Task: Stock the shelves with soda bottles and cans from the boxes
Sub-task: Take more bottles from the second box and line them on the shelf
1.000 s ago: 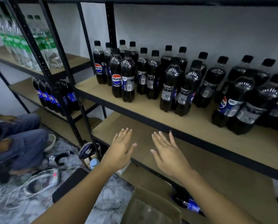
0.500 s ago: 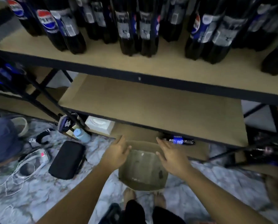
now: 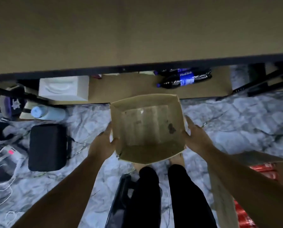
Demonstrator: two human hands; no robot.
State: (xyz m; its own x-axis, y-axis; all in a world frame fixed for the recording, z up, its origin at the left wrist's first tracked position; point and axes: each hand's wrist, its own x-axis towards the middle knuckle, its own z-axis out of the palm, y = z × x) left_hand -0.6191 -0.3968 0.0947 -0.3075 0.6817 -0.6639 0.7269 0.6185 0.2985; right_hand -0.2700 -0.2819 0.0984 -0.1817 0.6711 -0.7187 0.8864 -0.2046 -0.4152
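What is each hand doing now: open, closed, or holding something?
Left hand: holding the cardboard box by its left wall, thumb over the rim.
Right hand: holding the same box by its right wall.

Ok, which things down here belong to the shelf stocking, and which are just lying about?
Job: cardboard box, held by left hand and right hand; Pepsi bottles lying on the bottom shelf; red cans.
Lying about: black case, white box, pale blue bottle, white cables.
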